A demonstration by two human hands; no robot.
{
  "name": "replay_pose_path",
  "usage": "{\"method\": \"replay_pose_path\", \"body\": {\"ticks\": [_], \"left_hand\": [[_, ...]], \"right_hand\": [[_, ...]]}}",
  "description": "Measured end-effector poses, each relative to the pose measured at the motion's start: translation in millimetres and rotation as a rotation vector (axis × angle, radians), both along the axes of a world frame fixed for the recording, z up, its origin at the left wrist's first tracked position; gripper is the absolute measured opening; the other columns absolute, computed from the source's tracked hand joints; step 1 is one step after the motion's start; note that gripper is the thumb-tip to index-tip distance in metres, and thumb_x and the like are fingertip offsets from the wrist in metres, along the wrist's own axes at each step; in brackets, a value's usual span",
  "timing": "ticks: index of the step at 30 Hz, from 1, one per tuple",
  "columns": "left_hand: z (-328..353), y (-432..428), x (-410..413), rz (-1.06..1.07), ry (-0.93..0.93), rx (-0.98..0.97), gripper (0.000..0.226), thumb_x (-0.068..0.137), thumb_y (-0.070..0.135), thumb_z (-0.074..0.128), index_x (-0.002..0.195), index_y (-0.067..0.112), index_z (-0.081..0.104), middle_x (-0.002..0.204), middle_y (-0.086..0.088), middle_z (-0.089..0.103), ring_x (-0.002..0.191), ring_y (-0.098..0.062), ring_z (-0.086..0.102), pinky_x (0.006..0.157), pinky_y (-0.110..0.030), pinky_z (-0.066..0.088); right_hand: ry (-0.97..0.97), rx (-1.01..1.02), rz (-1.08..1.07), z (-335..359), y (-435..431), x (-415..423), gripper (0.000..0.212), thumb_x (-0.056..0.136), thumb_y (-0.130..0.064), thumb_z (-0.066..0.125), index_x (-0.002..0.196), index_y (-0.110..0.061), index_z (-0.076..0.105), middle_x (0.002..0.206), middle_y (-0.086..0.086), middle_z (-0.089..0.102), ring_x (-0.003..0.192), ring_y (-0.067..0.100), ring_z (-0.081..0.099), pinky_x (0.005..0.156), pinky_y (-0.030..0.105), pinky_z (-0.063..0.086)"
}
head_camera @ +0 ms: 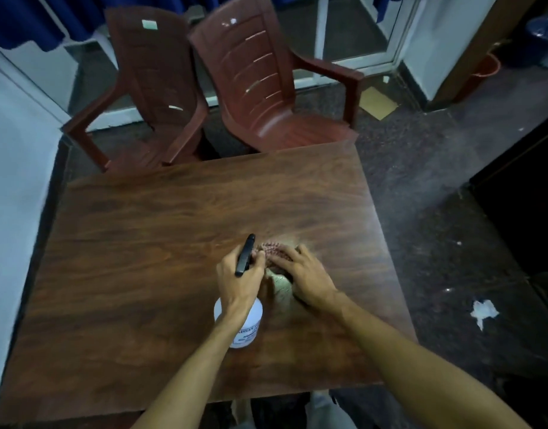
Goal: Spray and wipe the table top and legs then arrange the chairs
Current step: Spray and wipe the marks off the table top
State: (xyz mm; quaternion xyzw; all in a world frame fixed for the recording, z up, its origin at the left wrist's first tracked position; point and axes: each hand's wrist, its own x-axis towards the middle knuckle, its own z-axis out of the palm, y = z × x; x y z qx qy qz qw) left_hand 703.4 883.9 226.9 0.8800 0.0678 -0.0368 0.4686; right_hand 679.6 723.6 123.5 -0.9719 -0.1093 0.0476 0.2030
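Your left hand [239,276] grips the spray bottle [248,324] by its trigger, nozzle over the table [142,243]; your right hand [306,277] lies spread on the cloth [280,287] mid-table, seemingly ready to wipe.

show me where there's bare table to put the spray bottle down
The table is bare across its far half and in the strip left of the spray bottle. Crowded near the middle: left hand grips the bottle, right hand presses the cloth.

brown wood-grain table [142,243], patterned cloth [280,287] lying on its near middle
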Motion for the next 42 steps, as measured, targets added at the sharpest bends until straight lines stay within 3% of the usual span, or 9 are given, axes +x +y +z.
{"method": "replay_pose_path", "body": {"ticks": [5,11,15,17,21,26,32,38,42], "left_hand": [[3,-37,18,-0.005,-0.041,0.007,0.024,0.088,0.012,0.076,0.068,0.011,0.062,0.057,0.006,0.062,0.053,-0.003,0.058,0.053,-0.011,0.039],[-3,-64,34,0.008,-0.044,0.030,0.025,0.088,0.014,0.076,0.068,0.011,0.062,0.056,0.003,0.062,0.056,-0.011,0.060,0.052,-0.014,0.040],[-14,-77,47,0.027,-0.039,0.033,0.024,0.087,0.013,0.077,0.068,0.010,0.062,0.056,0.004,0.063,0.052,-0.006,0.059,0.053,-0.010,0.040],[-12,-83,53,0.026,-0.033,0.016,0.024,0.088,0.011,0.076,0.068,0.008,0.063,0.055,0.005,0.061,0.049,-0.003,0.058,0.051,-0.009,0.040],[-9,-81,69,0.053,-0.040,-0.015,0.024,0.088,0.008,0.076,0.068,0.007,0.063,0.053,0.002,0.060,0.047,-0.005,0.056,0.049,-0.010,0.039],[-17,-63,93,0.105,-0.026,-0.014,0.026,0.088,0.013,0.077,0.067,0.011,0.061,0.054,0.001,0.060,0.048,-0.008,0.055,0.051,-0.011,0.039],[-16,-29,127,0.174,-0.034,-0.015,0.023,0.086,0.011,0.078,0.067,0.015,0.064,0.055,0.003,0.062,0.055,-0.011,0.061,0.051,-0.012,0.042],[-11,-1,177,0.153,-0.074,-0.064,0.026,0.087,0.009,0.077,0.066,0.012,0.062,0.049,0.009,0.054,0.048,-0.002,0.056,0.051,-0.008,0.038],[-15,3,209,0.106,-0.101,-0.066,0.025,0.086,0.010,0.078,0.067,0.013,0.063,0.051,0.008,0.056,0.049,-0.003,0.056,0.051,-0.008,0.038]], "right_hand": [[0.027,0.024,-0.439,8,-83,66,0.074,0.081,0.006,0.063,0.142,-0.032,0.050,0.140,0.002,0.047,0.105,0.023,0.041,0.083,0.041,0.053],[-0.065,-0.008,0.075,2,-94,7,0.092,0.073,0.005,0.061,0.152,-0.036,0.036,0.142,-0.001,0.044,0.099,0.022,0.042,0.079,0.035,0.046],[-0.046,0.080,-0.570,2,-149,86,0.089,0.071,0.011,0.059,0.146,-0.034,0.045,0.138,0.002,0.047,0.102,0.021,0.038,0.085,0.034,0.048],[0.002,0.089,-0.658,1,-147,88,0.087,0.072,0.011,0.057,0.149,-0.029,0.041,0.142,0.005,0.042,0.108,0.025,0.038,0.089,0.044,0.050],[-0.001,-0.012,-0.308,-7,-126,58,0.095,0.058,0.008,0.063,0.144,-0.028,0.047,0.141,0.003,0.044,0.098,0.025,0.040,0.078,0.041,0.048],[-0.031,0.051,-0.615,-2,-119,155,0.088,0.073,0.017,0.056,0.150,-0.026,0.043,0.142,0.012,0.046,0.104,0.029,0.040,0.083,0.038,0.043],[-0.036,0.024,0.092,-1,9,193,0.089,0.075,0.004,0.055,0.152,-0.035,0.033,0.149,0.004,0.036,0.106,0.028,0.038,0.087,0.044,0.047],[-0.025,-0.055,-0.372,-7,-15,267,0.083,0.074,0.007,0.053,0.149,-0.027,0.040,0.139,0.010,0.044,0.104,0.032,0.041,0.089,0.046,0.047],[-0.037,-0.079,-0.137,-4,8,284,0.090,0.069,0.004,0.057,0.150,-0.030,0.038,0.142,0.006,0.042,0.106,0.030,0.041,0.089,0.045,0.047]]}}
